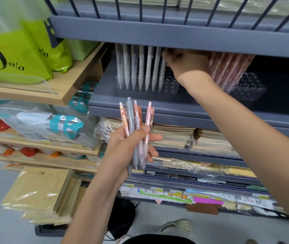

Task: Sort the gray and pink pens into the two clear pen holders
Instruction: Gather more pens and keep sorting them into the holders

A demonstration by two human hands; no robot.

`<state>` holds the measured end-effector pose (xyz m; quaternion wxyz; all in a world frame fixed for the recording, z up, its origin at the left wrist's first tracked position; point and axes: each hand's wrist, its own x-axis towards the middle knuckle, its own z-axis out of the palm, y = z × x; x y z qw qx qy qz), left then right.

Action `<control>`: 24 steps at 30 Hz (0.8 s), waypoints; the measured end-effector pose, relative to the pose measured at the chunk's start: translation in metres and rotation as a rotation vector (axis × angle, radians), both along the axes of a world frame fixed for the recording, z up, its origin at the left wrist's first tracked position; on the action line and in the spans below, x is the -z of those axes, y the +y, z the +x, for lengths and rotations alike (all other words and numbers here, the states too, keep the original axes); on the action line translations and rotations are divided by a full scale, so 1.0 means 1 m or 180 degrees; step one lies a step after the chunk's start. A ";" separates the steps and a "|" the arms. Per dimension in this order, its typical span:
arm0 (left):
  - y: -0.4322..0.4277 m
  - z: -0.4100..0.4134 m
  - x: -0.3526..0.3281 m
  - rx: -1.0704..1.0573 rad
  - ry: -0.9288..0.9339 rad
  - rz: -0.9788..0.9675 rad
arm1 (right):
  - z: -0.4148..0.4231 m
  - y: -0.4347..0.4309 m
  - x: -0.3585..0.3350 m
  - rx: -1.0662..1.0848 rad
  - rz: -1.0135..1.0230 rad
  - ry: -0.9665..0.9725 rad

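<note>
My left hand (131, 145) grips a small bunch of wrapped pens, one gray pen (131, 120) among three pink pens (148, 120), in front of the shelf. On the gray shelf stands a clear pen holder (171, 85) filled with a row of gray pens (140, 67). To its right a second clear pen holder (251, 88) carries pink pens (228, 71) that lean left. My right hand (186, 62) reaches in under the upper shelf, its fingers curled on the top of the rightmost gray pen in the row.
The upper shelf edge (175, 34) hangs low over the pen tops. Stacks of wrapped notebooks (175, 136) fill the shelves below. Green bags (13, 55) and wooden shelves (64, 92) stand at the left. A shoe (177, 226) shows on the floor below.
</note>
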<state>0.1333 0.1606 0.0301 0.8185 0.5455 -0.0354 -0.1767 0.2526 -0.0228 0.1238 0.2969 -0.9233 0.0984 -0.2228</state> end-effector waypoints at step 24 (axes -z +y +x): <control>-0.002 0.006 0.004 -0.0127 -0.0006 -0.0042 | -0.048 -0.008 0.019 -0.0536 0.1260 -0.0228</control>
